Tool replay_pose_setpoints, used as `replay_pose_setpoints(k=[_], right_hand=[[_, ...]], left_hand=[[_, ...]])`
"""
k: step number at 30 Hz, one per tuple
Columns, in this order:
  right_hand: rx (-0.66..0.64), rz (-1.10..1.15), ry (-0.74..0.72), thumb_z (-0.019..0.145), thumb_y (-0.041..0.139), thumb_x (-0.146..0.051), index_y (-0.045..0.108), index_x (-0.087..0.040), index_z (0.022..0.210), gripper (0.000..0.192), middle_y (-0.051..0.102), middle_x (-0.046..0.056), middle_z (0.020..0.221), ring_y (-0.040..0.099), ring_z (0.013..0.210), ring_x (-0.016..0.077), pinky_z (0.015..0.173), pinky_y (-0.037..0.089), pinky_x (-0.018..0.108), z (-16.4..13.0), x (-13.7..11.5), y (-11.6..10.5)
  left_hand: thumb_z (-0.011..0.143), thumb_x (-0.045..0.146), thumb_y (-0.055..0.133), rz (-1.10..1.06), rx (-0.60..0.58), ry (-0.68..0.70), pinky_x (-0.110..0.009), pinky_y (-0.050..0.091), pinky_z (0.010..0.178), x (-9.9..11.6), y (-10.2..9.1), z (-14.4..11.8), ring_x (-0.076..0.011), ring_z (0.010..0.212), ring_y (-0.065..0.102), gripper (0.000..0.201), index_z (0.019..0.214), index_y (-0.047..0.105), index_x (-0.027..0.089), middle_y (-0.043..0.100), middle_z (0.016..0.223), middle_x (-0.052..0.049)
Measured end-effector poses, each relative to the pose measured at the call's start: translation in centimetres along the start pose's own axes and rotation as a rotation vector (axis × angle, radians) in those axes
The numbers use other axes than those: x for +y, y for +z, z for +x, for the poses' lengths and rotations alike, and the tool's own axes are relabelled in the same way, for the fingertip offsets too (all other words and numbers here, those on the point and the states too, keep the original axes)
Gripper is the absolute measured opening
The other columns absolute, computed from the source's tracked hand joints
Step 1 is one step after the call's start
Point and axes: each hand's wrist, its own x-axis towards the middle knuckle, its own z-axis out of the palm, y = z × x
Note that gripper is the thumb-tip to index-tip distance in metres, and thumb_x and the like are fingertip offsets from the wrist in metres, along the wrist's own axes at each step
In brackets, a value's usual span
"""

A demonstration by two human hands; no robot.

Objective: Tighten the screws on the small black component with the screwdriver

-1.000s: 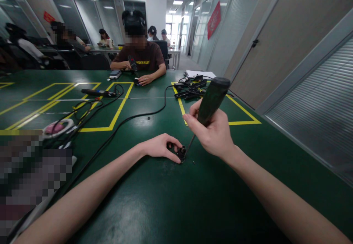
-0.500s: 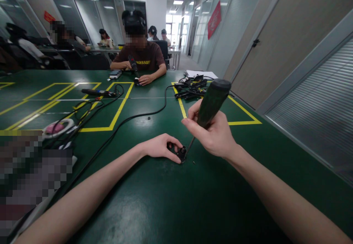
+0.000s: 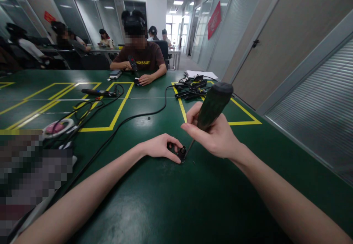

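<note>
Two hands meet over the green worktop (image 3: 154, 207) in the head view: the left hand (image 3: 160, 146) pinches a small black part (image 3: 180, 152) flat on it, while the right hand (image 3: 217, 137) grips a tilted screwdriver (image 3: 212, 106), its tip at the part.

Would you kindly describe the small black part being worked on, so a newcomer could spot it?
On the green table, look between the person's two hands. The small black part sits under the left hand, with the screwdriver tip against it. Unlike the distant cable pile, it is tiny and pinched.
</note>
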Motion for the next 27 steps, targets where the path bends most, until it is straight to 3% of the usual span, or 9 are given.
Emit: replay_pose_setpoints(k=[9,15,18,27], right_hand=[[-0.055,-0.171,0.027,0.089,0.061,-0.026,0.053,-0.021,0.076,0.016,0.047,-0.005,0.064,0.042,0.055,0.0103,0.052,0.031,0.026,0.4,0.5,-1.1],[-0.172,-0.468,0.049,0.092,0.057,-0.039,0.034,-0.023,0.058,0.044,0.034,-0.006,0.053,0.033,0.05,0.01,0.054,0.021,0.031,0.3,0.2,-2.3],[-0.226,-0.553,0.059,0.094,0.054,-0.042,0.029,-0.023,0.056,0.049,0.029,-0.006,0.053,0.03,0.05,0.0098,0.055,0.02,0.033,0.4,-0.1,-2.6],[-0.346,-0.463,0.174,0.092,0.06,-0.036,0.039,-0.022,0.059,0.042,0.033,-0.007,0.055,0.035,0.052,0.0097,0.056,0.024,0.031,0.0,-0.5,-2.9]], left_hand=[[0.066,0.041,0.092,0.022,-0.008,0.006,-0.027,0.044,0.077,0.0,0.0,-0.1,-0.0154,0.08,0.062,0.04,0.096,0.081,0.017,0.076,0.089,-0.002],[0.066,0.04,0.092,0.014,-0.009,0.0,-0.027,0.044,0.078,0.0,0.0,0.0,-0.0159,0.081,0.063,0.039,0.096,0.081,0.017,0.076,0.09,-0.002],[0.066,0.04,0.092,0.026,-0.008,-0.01,-0.028,0.044,0.077,-0.1,0.0,0.0,-0.0157,0.08,0.062,0.04,0.096,0.081,0.016,0.076,0.089,-0.002],[0.065,0.041,0.092,0.01,-0.004,-0.026,-0.027,0.043,0.076,0.0,0.0,-0.1,-0.0155,0.08,0.063,0.041,0.097,0.081,0.017,0.076,0.09,-0.001]])
